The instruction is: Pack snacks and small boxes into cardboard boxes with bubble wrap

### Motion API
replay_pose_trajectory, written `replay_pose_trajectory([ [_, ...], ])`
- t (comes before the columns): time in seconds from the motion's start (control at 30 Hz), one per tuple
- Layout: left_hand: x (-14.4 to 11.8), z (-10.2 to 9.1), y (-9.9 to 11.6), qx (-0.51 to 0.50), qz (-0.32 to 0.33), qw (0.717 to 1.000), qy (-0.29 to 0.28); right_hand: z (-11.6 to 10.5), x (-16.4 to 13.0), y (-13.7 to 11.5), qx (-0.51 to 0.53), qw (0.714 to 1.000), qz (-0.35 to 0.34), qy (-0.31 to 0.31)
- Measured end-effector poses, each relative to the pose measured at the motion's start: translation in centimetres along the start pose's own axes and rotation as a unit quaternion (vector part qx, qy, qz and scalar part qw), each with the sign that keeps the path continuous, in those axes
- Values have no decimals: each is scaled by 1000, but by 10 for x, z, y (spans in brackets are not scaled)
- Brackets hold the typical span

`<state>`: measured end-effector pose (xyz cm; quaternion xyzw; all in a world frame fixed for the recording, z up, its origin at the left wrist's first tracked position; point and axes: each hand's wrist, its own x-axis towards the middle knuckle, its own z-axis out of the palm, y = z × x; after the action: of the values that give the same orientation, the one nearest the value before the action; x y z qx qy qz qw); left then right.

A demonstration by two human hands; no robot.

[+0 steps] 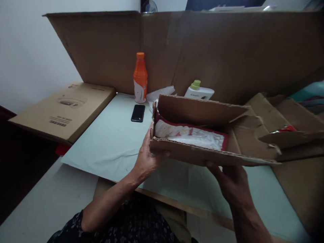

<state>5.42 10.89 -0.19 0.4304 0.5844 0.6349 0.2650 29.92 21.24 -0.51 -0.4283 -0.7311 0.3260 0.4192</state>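
An open cardboard box [197,153] is held tilted above the table, its right end flap folded outward. Inside lies a flat dark-red item [225,141] with white, crinkled plastic wrapping [187,136] over it; its kind I cannot make out. My left hand [148,158] grips the box's left end, thumb along the near side. Under the near side my right hand [231,182] supports the box, with its fingertips partly hidden beneath.
On the pale green tabletop [108,135] lie a black phone [138,113] and an orange bottle [140,77]. A white bottle with a green cap [199,91] stands behind the box. Left is a flat carton [63,111]; right, an opened box [298,145]. A tall cardboard panel [113,50] borders the back.
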Motion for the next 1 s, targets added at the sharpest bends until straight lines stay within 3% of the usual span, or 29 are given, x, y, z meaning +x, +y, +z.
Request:
replay_pose_trajectory([
  [0.07,-10,-6,-9,-8,-13,1000,12,8,-6,1,16,999,17,-28],
  [0.3,-43,-41,-43,28,-67,992,100,72,11,17,56,987,33,-146],
  [0.43,-53,-57,-56,71,-71,991,90,75,10,33,34,987,46,-150],
  [0.57,-46,-74,-66,115,-49,991,36,70,-4,40,-4,985,107,-136],
  [0.67,-41,-71,-68,86,-39,995,-8,71,-15,40,-14,978,152,-143],
  [0.77,-45,-60,-68,71,-61,996,9,74,-17,38,-39,972,192,-131],
  [0.9,-48,-62,-72,60,-82,993,63,89,8,21,-67,965,188,-170],
  [1.0,-28,-93,-73,74,-69,988,120,127,52,-10,-58,965,108,-231],
])
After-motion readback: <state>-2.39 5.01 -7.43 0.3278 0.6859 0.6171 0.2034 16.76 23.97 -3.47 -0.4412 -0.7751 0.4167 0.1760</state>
